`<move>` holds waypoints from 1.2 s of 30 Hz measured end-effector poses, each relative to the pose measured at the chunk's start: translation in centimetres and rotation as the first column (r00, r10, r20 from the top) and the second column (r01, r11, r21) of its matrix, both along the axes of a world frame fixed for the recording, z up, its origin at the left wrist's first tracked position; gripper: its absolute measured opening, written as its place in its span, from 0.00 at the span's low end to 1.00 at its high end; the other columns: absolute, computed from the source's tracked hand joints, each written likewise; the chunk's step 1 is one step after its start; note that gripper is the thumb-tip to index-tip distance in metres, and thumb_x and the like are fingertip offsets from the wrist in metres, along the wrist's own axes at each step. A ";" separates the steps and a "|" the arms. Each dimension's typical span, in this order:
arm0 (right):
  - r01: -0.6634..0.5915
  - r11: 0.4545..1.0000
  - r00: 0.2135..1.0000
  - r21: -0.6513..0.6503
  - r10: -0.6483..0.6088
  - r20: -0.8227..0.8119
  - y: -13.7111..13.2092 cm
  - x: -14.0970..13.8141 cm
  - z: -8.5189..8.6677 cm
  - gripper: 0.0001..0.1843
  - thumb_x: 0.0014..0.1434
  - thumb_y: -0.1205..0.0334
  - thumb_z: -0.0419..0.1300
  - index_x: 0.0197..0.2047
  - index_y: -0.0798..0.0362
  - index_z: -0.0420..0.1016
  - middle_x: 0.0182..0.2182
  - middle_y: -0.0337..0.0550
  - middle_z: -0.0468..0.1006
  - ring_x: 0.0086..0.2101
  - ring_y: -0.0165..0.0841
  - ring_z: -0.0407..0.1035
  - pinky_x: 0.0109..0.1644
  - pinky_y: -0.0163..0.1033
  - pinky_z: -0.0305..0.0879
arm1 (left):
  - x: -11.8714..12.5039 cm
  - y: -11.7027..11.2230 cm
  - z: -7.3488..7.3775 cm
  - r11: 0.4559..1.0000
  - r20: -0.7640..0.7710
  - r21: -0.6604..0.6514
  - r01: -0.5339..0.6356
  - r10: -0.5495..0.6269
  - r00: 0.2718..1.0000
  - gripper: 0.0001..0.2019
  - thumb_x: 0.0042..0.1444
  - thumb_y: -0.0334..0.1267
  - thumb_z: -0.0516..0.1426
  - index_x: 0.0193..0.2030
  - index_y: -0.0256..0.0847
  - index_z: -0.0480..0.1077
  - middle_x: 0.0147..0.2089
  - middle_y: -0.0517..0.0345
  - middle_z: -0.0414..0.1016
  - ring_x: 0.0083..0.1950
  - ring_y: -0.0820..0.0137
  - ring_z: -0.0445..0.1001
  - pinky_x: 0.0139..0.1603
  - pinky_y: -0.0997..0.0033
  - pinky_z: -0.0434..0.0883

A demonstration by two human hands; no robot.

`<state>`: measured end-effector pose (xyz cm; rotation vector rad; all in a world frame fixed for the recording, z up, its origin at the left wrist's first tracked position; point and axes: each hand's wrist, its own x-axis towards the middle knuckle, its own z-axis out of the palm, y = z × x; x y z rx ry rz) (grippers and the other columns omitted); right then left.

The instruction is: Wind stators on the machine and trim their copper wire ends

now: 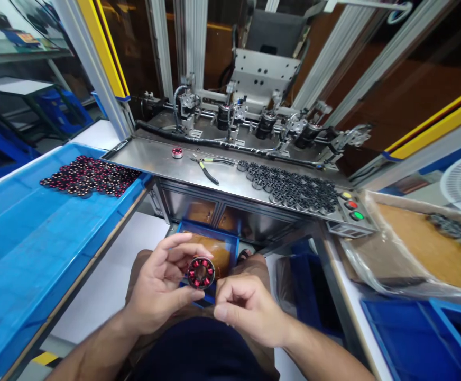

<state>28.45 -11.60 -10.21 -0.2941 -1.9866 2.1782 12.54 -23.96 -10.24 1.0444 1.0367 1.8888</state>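
Note:
My left hand holds a small round wound stator with red copper coils, gripped between thumb and fingers above my lap. My right hand is just right of it, fingers curled in a pinch close to the stator's lower edge; what it pinches is too small to see. Below both hands sits a small blue bin with a brownish bag in it.
A blue tray at left carries several wound stators. The steel shelf ahead bears one wound stator, pliers, several bare dark stators and coloured buttons. A winding machine stands behind. Bagged parts lie at right.

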 end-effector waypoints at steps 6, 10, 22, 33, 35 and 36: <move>0.229 0.963 0.968 0.142 -0.209 -0.142 1.3 -0.2 2.5 0.19 0.46 0.52 0.73 0.32 0.54 0.73 0.28 0.37 0.70 0.29 0.29 0.64 0.34 0.36 0.60 | 0.1 -0.3 -0.1 0.998 -0.120 -0.038 -0.044 0.039 0.992 0.35 0.51 0.20 0.64 0.62 0.54 0.62 0.53 0.58 0.78 0.52 0.72 0.77 0.52 0.79 0.74; 0.246 0.965 0.961 0.088 -0.231 -0.153 0.5 -1.1 3.4 0.16 0.52 0.54 0.70 0.30 0.53 0.68 0.27 0.37 0.69 0.29 0.29 0.62 0.35 0.37 0.60 | 0.7 -0.5 0.2 0.997 -0.140 -0.075 -0.033 0.022 0.990 0.35 0.52 0.21 0.63 0.62 0.57 0.62 0.53 0.60 0.78 0.53 0.73 0.77 0.53 0.78 0.74; 0.436 0.894 0.881 0.101 -0.400 -0.253 -1.3 -1.0 0.8 0.09 0.62 0.61 0.60 0.31 0.52 0.68 0.28 0.38 0.70 0.30 0.31 0.65 0.35 0.39 0.61 | 0.5 -0.1 -0.4 0.970 0.184 -0.166 0.177 -0.146 0.972 0.21 0.54 0.35 0.65 0.55 0.44 0.71 0.59 0.47 0.73 0.48 0.66 0.78 0.51 0.70 0.76; 0.362 0.925 0.895 0.112 -0.312 -0.319 -1.8 -1.3 0.4 0.06 0.61 0.61 0.60 0.39 0.50 0.67 0.34 0.40 0.66 0.35 0.32 0.63 0.40 0.40 0.63 | 2.0 -0.5 -0.2 0.939 -0.482 0.009 -0.345 0.306 0.821 0.29 0.46 0.22 0.66 0.54 0.47 0.71 0.48 0.55 0.77 0.50 0.67 0.76 0.52 0.71 0.74; 0.339 0.934 0.901 0.109 -0.289 -0.323 -1.9 -1.5 0.6 0.06 0.61 0.61 0.61 0.38 0.50 0.66 0.35 0.41 0.66 0.37 0.33 0.63 0.42 0.41 0.62 | 1.9 -0.8 -0.3 0.941 -0.517 0.042 -0.337 0.309 0.799 0.29 0.46 0.21 0.65 0.55 0.46 0.70 0.49 0.54 0.77 0.51 0.64 0.76 0.53 0.67 0.74; 0.333 0.938 0.902 0.096 -0.287 -0.323 -2.0 -1.6 0.7 0.05 0.61 0.61 0.60 0.37 0.50 0.66 0.35 0.41 0.65 0.37 0.33 0.62 0.42 0.41 0.62 | 1.9 -0.9 -0.4 0.943 -0.528 0.053 -0.330 0.307 0.792 0.29 0.45 0.21 0.65 0.54 0.46 0.70 0.49 0.54 0.77 0.51 0.63 0.76 0.54 0.65 0.74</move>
